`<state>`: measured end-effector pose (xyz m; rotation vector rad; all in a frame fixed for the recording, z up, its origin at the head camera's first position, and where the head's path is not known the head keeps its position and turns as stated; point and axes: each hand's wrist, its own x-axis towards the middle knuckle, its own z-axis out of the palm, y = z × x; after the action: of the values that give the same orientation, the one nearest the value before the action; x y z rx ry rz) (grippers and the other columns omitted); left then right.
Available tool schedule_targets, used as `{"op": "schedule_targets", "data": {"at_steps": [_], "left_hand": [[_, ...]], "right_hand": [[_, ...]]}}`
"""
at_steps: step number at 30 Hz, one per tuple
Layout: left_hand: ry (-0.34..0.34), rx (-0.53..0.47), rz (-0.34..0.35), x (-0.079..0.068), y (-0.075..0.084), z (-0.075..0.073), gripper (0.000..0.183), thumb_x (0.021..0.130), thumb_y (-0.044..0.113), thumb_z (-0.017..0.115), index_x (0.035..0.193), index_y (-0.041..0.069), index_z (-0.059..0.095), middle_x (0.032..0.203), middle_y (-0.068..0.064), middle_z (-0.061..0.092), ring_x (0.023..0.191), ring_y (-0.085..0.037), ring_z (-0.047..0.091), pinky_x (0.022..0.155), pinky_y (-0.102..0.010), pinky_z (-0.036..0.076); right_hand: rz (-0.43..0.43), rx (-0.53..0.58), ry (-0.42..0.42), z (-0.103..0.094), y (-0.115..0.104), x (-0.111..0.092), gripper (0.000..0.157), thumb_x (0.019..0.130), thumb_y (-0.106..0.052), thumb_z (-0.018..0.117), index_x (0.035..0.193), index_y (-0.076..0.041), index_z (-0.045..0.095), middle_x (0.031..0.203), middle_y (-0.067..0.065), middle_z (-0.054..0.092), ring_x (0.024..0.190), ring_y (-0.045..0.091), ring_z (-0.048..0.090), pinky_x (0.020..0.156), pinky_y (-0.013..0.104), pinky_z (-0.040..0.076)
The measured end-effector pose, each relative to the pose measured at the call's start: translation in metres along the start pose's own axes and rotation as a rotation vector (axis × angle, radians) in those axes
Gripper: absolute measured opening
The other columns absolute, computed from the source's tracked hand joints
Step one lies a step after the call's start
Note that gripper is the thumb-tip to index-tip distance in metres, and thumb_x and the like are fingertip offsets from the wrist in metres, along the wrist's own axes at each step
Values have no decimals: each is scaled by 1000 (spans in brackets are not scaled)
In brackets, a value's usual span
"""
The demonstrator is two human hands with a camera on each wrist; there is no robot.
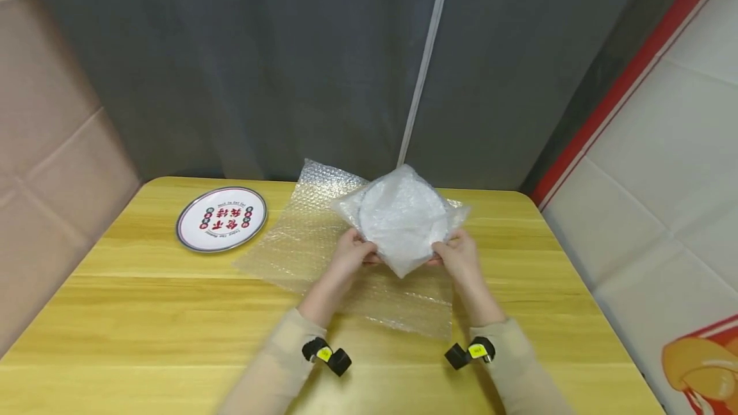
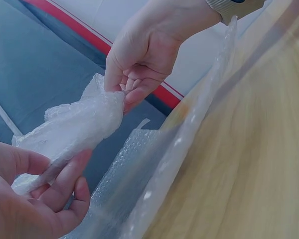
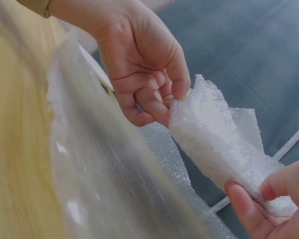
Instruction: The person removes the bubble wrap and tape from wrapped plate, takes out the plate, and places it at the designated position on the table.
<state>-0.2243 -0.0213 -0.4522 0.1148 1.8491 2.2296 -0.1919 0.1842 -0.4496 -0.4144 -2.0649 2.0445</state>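
Note:
Both hands hold a round plate [image 1: 403,213] wrapped in white bubble wrap, lifted over the table. My left hand [image 1: 350,253] pinches its near left edge, thumb on top and fingers underneath. At the near right edge, my right hand [image 1: 459,255] grips it the same way. Pointed corners of the wrap stick out around the disc. In the left wrist view, the wrapped plate [image 2: 77,127] appears tilted and almost edge-on between the hands. Beneath it, a loose sheet of clear bubble wrap [image 1: 288,235] spreads over the table, its edge raised in the wrist views.
A white plate [image 1: 221,219] with a dark rim and red and dark lettering lies at the table's back left. The wooden table [image 1: 173,312] ends at a grey curtain [image 1: 259,69]. Light panels stand on both sides, the right one [image 1: 651,210] with red trim.

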Motion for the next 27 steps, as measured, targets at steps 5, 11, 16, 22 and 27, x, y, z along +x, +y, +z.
{"op": "schedule_targets", "data": {"at_steps": [5, 11, 16, 22, 27], "left_hand": [[3, 8, 3, -1, 0, -9, 21, 83, -12, 52, 103, -7, 47, 73, -11, 61, 58, -18, 62, 74, -45, 57], [12, 1, -9, -4, 3, -16, 23, 82, -13, 52, 104, -8, 48, 75, -12, 60, 57, -18, 62, 74, -45, 57], [22, 15, -22, -6, 5, -21, 26, 82, -12, 52, 107, -9, 47, 78, -13, 60, 58, -18, 62, 75, -46, 57], [35, 35, -34, -6, 5, -28, 26, 83, -12, 54, 108, -9, 48, 79, -13, 61, 58, -17, 62, 76, -46, 57], [25, 38, -41, -6, 5, -33, 26, 83, -12, 53, 109, -10, 48, 78, -13, 62, 58, -17, 62, 77, -48, 56]], "right_hand": [[7, 0, -12, 8, 0, -1, 21, 81, 15, 53, 94, 5, 40, 71, 13, 55, 48, 14, 59, 53, 32, 58], [9, 21, -30, 15, -1, -4, 20, 81, 16, 52, 91, 4, 39, 69, 13, 56, 48, 14, 59, 54, 33, 58], [19, 36, -31, 22, 2, -5, 20, 81, 16, 51, 91, 4, 40, 67, 12, 56, 47, 15, 59, 52, 33, 58], [19, 69, -34, 29, 5, -4, 22, 80, 18, 50, 90, 3, 39, 67, 13, 56, 47, 17, 59, 53, 37, 58], [23, 63, -34, 33, 4, -5, 22, 79, 18, 50, 90, 3, 38, 66, 12, 54, 46, 17, 58, 52, 37, 58]]}}
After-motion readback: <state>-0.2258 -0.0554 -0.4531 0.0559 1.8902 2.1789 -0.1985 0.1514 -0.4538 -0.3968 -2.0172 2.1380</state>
